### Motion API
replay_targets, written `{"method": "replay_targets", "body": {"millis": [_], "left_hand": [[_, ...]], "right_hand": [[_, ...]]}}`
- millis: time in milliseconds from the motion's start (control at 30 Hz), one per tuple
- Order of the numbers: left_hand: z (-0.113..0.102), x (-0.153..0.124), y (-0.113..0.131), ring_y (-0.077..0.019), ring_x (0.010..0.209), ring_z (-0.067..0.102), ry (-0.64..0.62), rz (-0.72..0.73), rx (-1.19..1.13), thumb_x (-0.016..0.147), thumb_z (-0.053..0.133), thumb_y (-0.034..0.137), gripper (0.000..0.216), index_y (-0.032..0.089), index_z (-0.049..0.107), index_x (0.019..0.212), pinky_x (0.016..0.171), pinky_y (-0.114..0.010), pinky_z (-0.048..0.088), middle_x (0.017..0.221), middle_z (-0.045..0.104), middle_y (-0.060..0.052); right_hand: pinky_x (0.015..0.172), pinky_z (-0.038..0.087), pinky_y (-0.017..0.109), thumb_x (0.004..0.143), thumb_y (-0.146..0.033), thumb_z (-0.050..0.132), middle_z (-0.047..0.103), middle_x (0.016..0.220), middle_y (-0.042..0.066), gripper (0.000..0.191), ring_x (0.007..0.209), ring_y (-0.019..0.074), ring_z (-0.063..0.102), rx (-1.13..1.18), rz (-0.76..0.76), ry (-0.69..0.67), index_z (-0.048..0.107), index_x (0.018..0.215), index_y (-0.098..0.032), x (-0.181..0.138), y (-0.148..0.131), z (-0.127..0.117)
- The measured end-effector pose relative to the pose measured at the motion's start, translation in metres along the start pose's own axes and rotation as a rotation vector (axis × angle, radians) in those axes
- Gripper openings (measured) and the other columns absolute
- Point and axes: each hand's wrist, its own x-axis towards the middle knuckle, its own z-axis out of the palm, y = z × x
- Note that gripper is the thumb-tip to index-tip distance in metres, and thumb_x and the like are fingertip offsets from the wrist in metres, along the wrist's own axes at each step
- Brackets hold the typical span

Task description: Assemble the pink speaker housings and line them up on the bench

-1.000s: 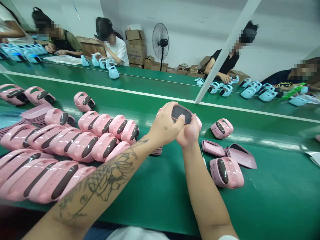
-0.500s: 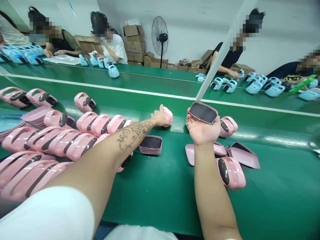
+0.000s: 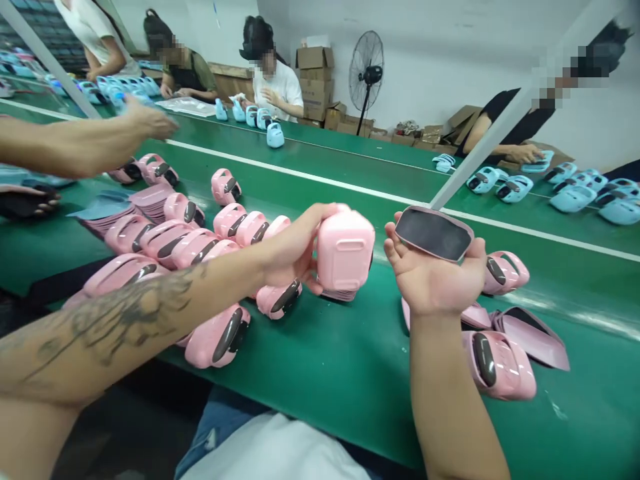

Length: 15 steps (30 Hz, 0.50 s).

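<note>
My left hand is closed round a pink plastic housing, held up above the green belt with its flat back towards me. My right hand is palm up just to its right, fingers curled under a pink-rimmed panel with a dark face. A small gap separates the housing and the panel. Under the housing lies a short stack of similar panels, mostly hidden.
Rows of pink housings crowd the belt at left. More pink housings and loose panels lie at right. A co-worker's arm reaches in from the left. Other people sit at the far belt among light blue housings. A white rail slants across.
My left hand has lifted a pink housing off the belt and brought it towards the panel in my right hand. The view has swung left, and a co-worker's arm has come in.
</note>
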Motion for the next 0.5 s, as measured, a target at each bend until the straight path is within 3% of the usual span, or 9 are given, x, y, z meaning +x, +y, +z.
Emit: {"method": "replay_targets", "body": {"millis": [100,200,267,333,400,500], "left_hand": [[-0.002,-0.052,-0.042,-0.0290,0.065,0.072,-0.130,-0.176,-0.191,0.086,0.046,0.090,0.082,0.022,0.072,0.123,0.039,-0.031,0.051,0.095,0.079,-0.015],[-0.002,-0.080,-0.090,-0.0264,0.068,0.071,-0.218,-0.207,-0.382,0.083,0.045,0.095,0.089,0.020,0.070,0.123,0.049,-0.036,0.061,0.097,0.078,-0.015],[0.001,-0.091,-0.120,-0.0252,0.077,0.073,-0.232,-0.135,-0.459,0.078,0.065,0.089,0.084,0.018,0.069,0.124,0.065,-0.040,0.067,0.100,0.077,-0.014],[0.005,-0.100,-0.147,-0.0228,0.082,0.073,-0.194,-0.077,-0.458,0.069,0.088,0.072,0.082,0.020,0.065,0.129,0.075,-0.040,0.067,0.103,0.076,-0.011],[0.010,-0.106,-0.168,-0.0184,0.073,0.071,-0.108,-0.075,-0.432,0.066,0.096,0.061,0.084,0.023,0.062,0.133,0.071,-0.038,0.067,0.099,0.076,-0.007],[0.013,-0.110,-0.190,-0.0135,0.051,0.059,-0.004,-0.142,-0.449,0.073,0.086,0.069,0.068,0.017,0.069,0.114,0.059,-0.038,0.065,0.080,0.072,-0.004]], "right_hand": [[0.114,0.050,0.065,0.100,-0.075,0.031,0.068,0.145,0.010,0.068,0.127,0.0380,0.070,-0.026,-0.053,-0.036,0.075,0.131,-0.031,-0.043,0.021,0.037],[0.117,0.046,0.072,0.097,-0.080,0.032,0.066,0.150,0.008,0.071,0.130,0.0405,0.068,-0.050,-0.055,-0.046,0.068,0.142,-0.039,-0.089,0.048,0.058],[0.120,0.042,0.075,0.096,-0.083,0.025,0.063,0.156,0.007,0.079,0.138,0.0422,0.063,-0.130,-0.034,-0.036,0.059,0.153,-0.040,-0.115,0.063,0.058],[0.121,0.040,0.078,0.095,-0.085,0.019,0.058,0.161,0.002,0.082,0.147,0.0436,0.056,-0.284,-0.045,-0.043,0.046,0.162,-0.045,-0.136,0.074,0.050],[0.121,0.040,0.081,0.092,-0.089,0.028,0.055,0.163,-0.007,0.079,0.152,0.0453,0.050,-0.432,-0.073,-0.059,0.037,0.163,-0.057,-0.152,0.080,0.041],[0.123,0.040,0.080,0.086,-0.087,0.049,0.051,0.165,-0.014,0.080,0.155,0.0461,0.046,-0.563,-0.065,-0.095,0.034,0.161,-0.063,-0.172,0.090,0.027]]}}
